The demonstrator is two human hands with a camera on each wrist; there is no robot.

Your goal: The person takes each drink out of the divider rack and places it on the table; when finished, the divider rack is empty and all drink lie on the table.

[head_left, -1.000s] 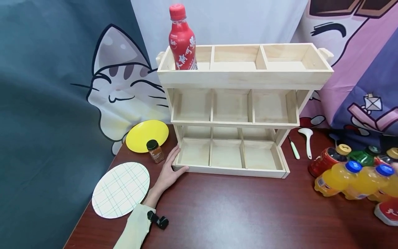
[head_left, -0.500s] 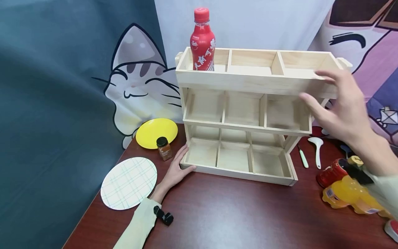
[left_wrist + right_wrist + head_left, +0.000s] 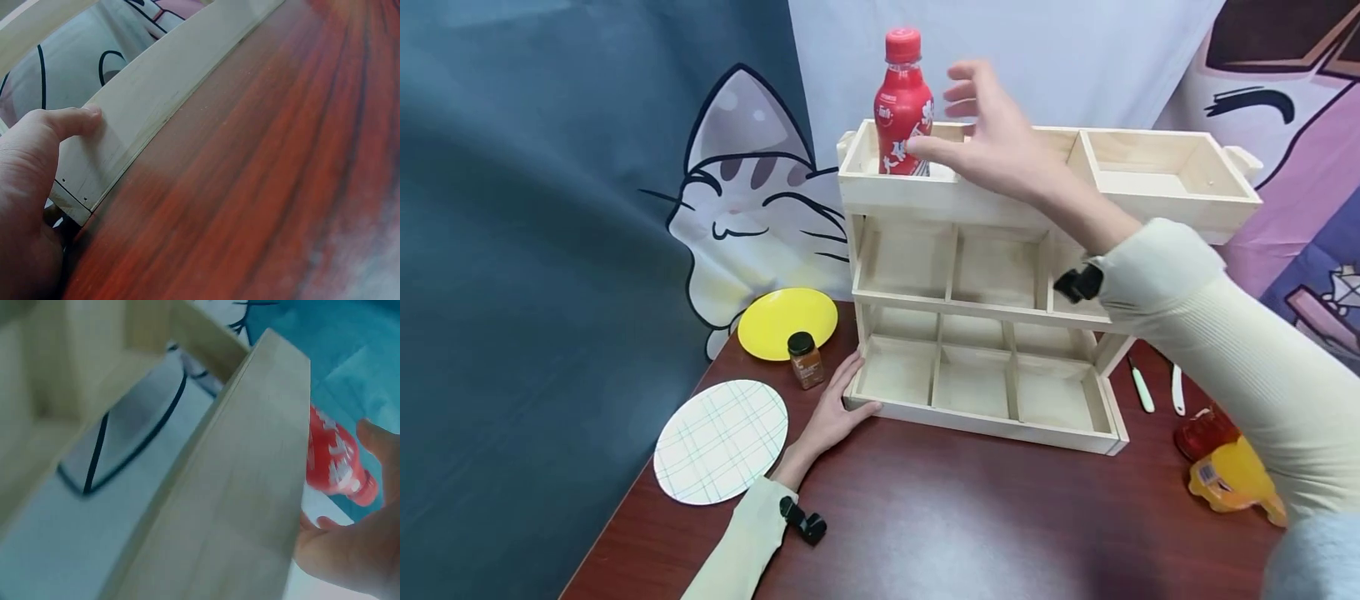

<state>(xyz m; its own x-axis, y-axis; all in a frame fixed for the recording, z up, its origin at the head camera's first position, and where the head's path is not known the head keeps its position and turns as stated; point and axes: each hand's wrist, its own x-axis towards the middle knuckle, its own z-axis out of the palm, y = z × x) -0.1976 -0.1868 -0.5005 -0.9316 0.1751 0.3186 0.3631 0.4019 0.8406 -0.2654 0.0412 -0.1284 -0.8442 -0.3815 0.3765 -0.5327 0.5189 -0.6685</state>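
A red plastic bottle (image 3: 901,108) stands upright in the left compartment of the top tier of a three-tier wooden shelf (image 3: 898,197). Just right of the bottle is my right hand (image 3: 1000,142), fingers spread and thumb overlapping the bottle's lower side in the head view. A gap shows between the hand and the bottle (image 3: 331,453) in the right wrist view. My left hand (image 3: 829,423) holds the shelf's bottom left corner, thumb on the front board (image 3: 134,109) and fingers along the side.
Left of the shelf are a yellow plate (image 3: 775,321), a spice jar (image 3: 806,362) with a black lid and a checked white oval plate (image 3: 721,442). A pale green-handled tool (image 3: 1141,388) and drink bottles (image 3: 1228,479) lie right, partly behind my right sleeve (image 3: 1232,350).
My right hand has come in from the right and crossed over the shelf's top tier to the red bottle. My left hand stays at the corner. The head view has shifted.
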